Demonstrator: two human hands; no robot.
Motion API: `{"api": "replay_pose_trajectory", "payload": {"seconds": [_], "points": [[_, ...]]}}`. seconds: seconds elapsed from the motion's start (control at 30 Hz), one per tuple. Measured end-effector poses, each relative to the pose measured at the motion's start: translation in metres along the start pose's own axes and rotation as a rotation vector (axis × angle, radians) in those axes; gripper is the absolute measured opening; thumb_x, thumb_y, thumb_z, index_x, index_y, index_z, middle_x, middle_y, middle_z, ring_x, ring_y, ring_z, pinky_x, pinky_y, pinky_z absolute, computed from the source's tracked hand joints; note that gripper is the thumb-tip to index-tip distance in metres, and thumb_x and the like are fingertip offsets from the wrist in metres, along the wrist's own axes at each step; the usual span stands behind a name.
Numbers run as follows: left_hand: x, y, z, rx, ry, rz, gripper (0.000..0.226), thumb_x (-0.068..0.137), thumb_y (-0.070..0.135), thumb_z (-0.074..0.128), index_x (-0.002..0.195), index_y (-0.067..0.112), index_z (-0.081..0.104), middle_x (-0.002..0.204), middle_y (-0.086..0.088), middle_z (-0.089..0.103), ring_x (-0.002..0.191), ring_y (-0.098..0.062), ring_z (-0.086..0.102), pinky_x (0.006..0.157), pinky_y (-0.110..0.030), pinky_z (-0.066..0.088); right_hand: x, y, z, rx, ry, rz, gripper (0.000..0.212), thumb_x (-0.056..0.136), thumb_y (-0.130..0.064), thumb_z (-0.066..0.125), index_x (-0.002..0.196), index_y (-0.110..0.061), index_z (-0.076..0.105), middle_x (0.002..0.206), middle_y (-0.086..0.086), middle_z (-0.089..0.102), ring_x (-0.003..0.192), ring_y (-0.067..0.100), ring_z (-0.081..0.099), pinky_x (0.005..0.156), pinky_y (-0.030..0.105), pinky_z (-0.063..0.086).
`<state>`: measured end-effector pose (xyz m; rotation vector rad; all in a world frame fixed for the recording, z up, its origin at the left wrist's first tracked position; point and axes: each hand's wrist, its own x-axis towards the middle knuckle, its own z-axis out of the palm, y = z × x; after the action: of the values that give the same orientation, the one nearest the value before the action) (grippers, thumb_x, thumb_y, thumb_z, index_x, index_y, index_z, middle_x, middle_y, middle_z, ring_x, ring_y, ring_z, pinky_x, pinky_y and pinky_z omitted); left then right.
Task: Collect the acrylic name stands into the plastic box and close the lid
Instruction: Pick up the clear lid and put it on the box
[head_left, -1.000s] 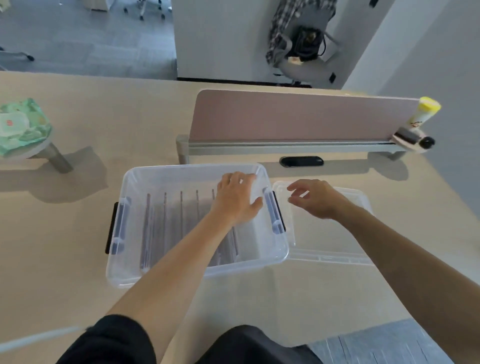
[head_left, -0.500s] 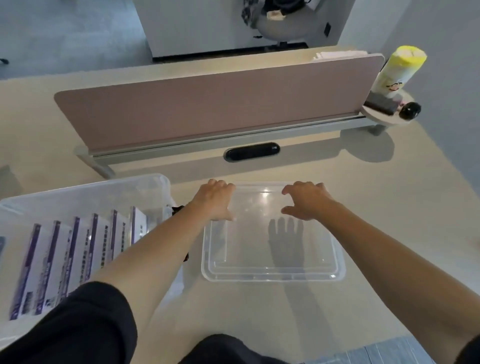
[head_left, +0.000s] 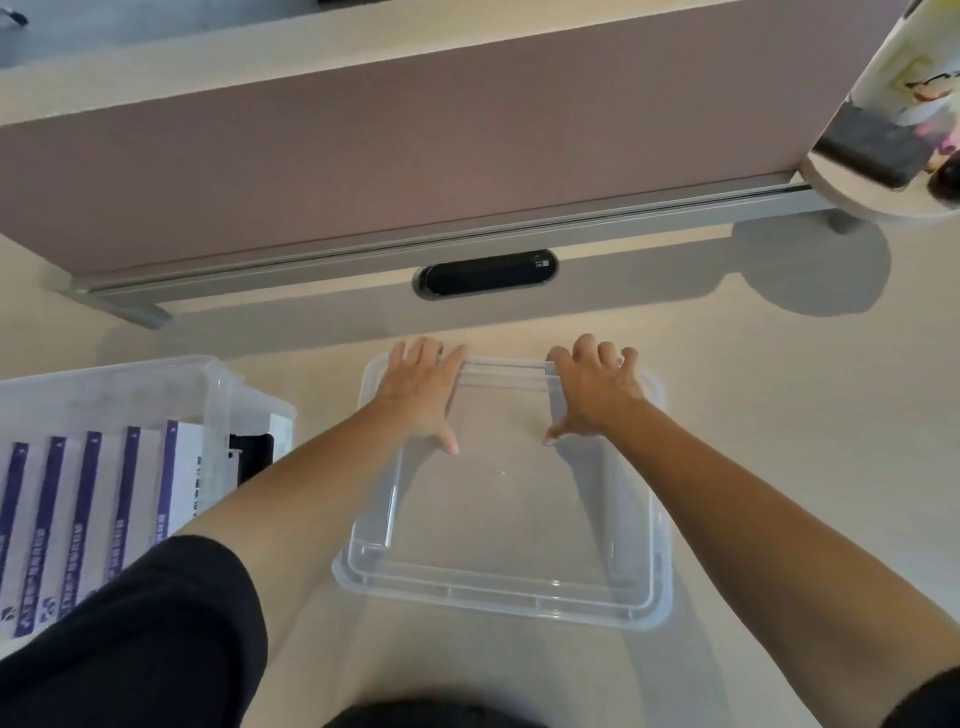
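The clear plastic lid lies flat on the beige table in front of me. My left hand holds its far left corner, fingers over the far rim and thumb on the inner face. My right hand grips the far right corner the same way, fingers curled over the edge. The clear plastic box stands open at the left. Several acrylic name stands with purple stripes lie in a row inside it. My left sleeve hides the box's near part.
A pink divider panel on a grey rail runs across the table just beyond the lid. A black oval device sits under it. A small round shelf with a bottle juts out at the upper right. The box's black latch faces the lid.
My left hand left the box and both hands moved onto the lid's far edge. My head leaned in and turned right, so the box slid to the left edge of view.
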<state>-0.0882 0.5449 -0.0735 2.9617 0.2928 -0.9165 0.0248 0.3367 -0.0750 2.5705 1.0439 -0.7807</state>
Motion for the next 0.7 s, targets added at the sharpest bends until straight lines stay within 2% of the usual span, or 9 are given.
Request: {"api": "replay_pose_trajectory", "payload": {"seconds": [0.1, 0.17, 0.27, 0.33, 0.43, 0.53, 0.7], "points": [[0.011, 0.004, -0.008, 0.046, 0.002, -0.02, 0.129, 0.033, 0.069, 0.085, 0.141, 0.027, 0.029, 0.127, -0.006, 0.041, 0.126, -0.029, 0.038, 0.118, -0.051, 0.006, 0.011, 0.001, 0.0, 0.022, -0.043, 0.037, 0.113, 0.053, -0.08, 0.074, 0.138, -0.021, 0.03, 0.137, 0.012, 0.033, 0.125, 0.035, 0.038, 0.105, 0.055, 0.03], [0.016, 0.005, -0.012, 0.057, 0.002, -0.05, 0.121, 0.029, 0.071, 0.084, 0.131, 0.026, 0.038, 0.121, -0.004, 0.046, 0.12, -0.027, 0.043, 0.115, -0.049, 0.016, 0.014, -0.004, -0.004, 0.005, -0.071, 0.069, 0.114, 0.052, -0.078, 0.075, 0.138, -0.017, 0.032, 0.135, 0.011, 0.033, 0.126, 0.034, 0.036, 0.107, 0.057, 0.026], [0.019, 0.007, -0.017, 0.045, -0.022, -0.074, 0.11, 0.025, 0.072, 0.084, 0.118, 0.027, 0.044, 0.115, -0.001, 0.053, 0.11, -0.024, 0.048, 0.1, -0.041, 0.034, 0.013, -0.012, -0.005, -0.043, -0.124, 0.077, 0.116, 0.056, -0.074, 0.077, 0.142, -0.01, 0.033, 0.138, 0.013, 0.034, 0.131, 0.034, 0.033, 0.111, 0.061, 0.02], [0.017, 0.01, -0.019, 0.003, -0.063, -0.07, 0.107, 0.03, 0.068, 0.086, 0.119, 0.026, 0.045, 0.116, -0.002, 0.053, 0.109, -0.025, 0.048, 0.091, -0.038, 0.04, 0.007, -0.013, -0.005, -0.041, -0.15, 0.088, 0.114, 0.057, -0.072, 0.077, 0.141, -0.008, 0.034, 0.138, 0.013, 0.037, 0.132, 0.034, 0.032, 0.111, 0.061, 0.019], [0.009, 0.009, -0.025, 0.009, -0.092, -0.047, 0.104, 0.036, 0.073, 0.082, 0.124, 0.026, 0.051, 0.12, -0.003, 0.05, 0.111, -0.026, 0.047, 0.091, -0.038, 0.041, -0.004, -0.011, -0.008, -0.02, -0.14, 0.093, 0.103, 0.061, -0.068, 0.078, 0.135, -0.008, 0.039, 0.129, 0.011, 0.05, 0.128, 0.034, 0.042, 0.112, 0.06, 0.02], [-0.005, 0.006, -0.036, 0.015, -0.062, -0.021, 0.091, 0.042, 0.076, 0.079, 0.115, 0.025, 0.06, 0.117, -0.001, 0.051, 0.11, -0.025, 0.047, 0.09, -0.035, 0.041, -0.019, -0.008, -0.019, 0.061, -0.097, 0.094, 0.091, 0.066, -0.064, 0.079, 0.13, -0.01, 0.043, 0.12, 0.007, 0.057, 0.115, 0.031, 0.057, 0.108, 0.052, 0.03], [-0.048, -0.002, -0.071, -0.068, 0.16, -0.036, 0.072, 0.049, 0.071, 0.08, 0.098, 0.026, 0.054, 0.103, 0.005, 0.063, 0.098, -0.023, 0.054, 0.074, -0.033, 0.038, -0.06, 0.0, -0.062, 0.118, 0.061, 0.06, 0.075, 0.07, -0.064, 0.076, 0.124, -0.016, 0.057, 0.12, 0.007, 0.055, 0.112, 0.029, 0.056, 0.094, 0.042, 0.044]]}}
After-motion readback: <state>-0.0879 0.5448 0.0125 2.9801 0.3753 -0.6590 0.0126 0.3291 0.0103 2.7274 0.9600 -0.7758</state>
